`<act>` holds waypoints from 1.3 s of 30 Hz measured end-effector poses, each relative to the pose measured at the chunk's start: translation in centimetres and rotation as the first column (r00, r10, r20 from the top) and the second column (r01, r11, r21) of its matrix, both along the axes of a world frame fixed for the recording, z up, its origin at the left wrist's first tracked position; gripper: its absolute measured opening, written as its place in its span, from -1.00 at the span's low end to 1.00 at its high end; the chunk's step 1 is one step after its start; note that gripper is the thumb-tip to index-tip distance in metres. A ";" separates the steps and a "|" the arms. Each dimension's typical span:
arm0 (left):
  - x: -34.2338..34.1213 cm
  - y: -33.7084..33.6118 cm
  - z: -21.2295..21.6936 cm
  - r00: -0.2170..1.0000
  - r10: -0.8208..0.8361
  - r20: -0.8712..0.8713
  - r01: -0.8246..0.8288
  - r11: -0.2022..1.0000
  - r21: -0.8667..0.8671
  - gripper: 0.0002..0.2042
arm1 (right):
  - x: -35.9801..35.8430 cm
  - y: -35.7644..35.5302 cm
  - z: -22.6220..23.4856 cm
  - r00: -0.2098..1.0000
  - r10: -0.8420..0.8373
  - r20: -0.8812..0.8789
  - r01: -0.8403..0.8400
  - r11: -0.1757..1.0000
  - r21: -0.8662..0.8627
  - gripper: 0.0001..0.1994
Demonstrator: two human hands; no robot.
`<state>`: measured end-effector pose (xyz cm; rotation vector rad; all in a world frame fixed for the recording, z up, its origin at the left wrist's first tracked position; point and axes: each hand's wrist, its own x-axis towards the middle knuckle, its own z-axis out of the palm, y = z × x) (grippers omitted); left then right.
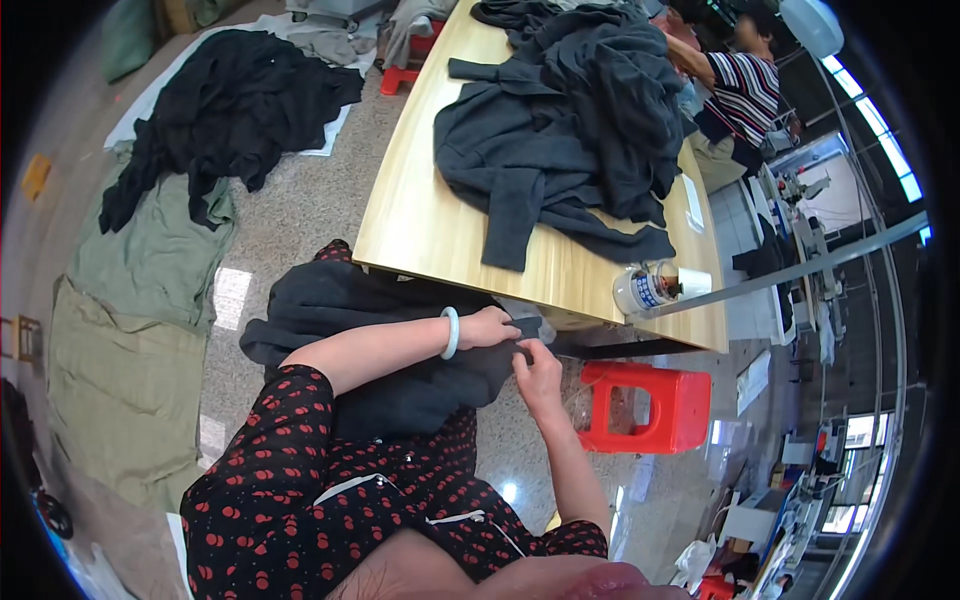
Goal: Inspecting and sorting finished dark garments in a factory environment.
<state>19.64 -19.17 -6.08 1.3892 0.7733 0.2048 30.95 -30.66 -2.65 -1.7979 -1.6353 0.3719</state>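
Both hands are meeting on a dark grey garment [400, 350] that is lying bunched across the person's lap, just below the near edge of the wooden table [420, 220]. From the head camera, the left hand [490, 328], wearing a pale green bangle [451, 332] at the wrist, is closing its fingers over a fold of the cloth, pinching it. The right hand [538, 375] is coming up from below and touching the same fold, its fingertips pressed together right beside those of the left hand; whether it is holding anything small besides the cloth is too fine to tell.

Just to the right of the grip and slightly lower, a red plastic stool [650, 405] is standing on the speckled floor. Above the grip, on the table, a heap of dark grey clothes [570, 120] is spreading over most of the top, and a small white jar [640, 290] is sitting at the near right corner. Well to the left of the grip, black cloth [230, 110] and olive green cloth [150, 260] are lying on the floor. Far above and to the right, another person in a striped top [745, 90] is working beyond the table.
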 end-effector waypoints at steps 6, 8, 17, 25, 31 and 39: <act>1.2 0.8 0.0 0.994 -0.114 0.005 0.112 0.984 0.136 -0.72 | 1.1 0.2 -0.1 0.995 -0.076 0.070 0.070 0.994 0.079 -0.81; 1.6 1.0 -0.8 0.988 -0.155 -0.017 0.153 0.939 0.309 -0.71 | 1.6 0.2 -0.3 0.987 -0.040 0.158 0.033 0.998 0.049 -0.79; 1.1 -0.3 1.9 0.926 -0.255 -0.279 0.378 0.649 0.660 -0.65 | 2.6 0.1 -0.5 0.956 0.074 0.284 -0.047 0.994 -0.102 -0.81; 1.0 -2.0 -0.3 0.970 -0.168 -0.175 0.243 0.674 0.698 -0.79 | 2.7 0.1 -0.4 0.948 0.138 0.285 -0.105 0.986 -0.129 -0.86; 1.0 -1.9 -1.8 0.990 -0.128 -0.057 0.125 0.628 0.768 -0.84 | 4.3 0.5 -2.9 0.963 0.173 0.205 -0.149 0.980 -0.130 -0.83; 0.2 -0.6 -2.2 0.975 -0.222 -0.011 0.151 0.627 0.764 -0.86 | 4.0 0.7 -2.1 0.991 0.121 -0.060 -0.127 0.985 -0.117 -0.83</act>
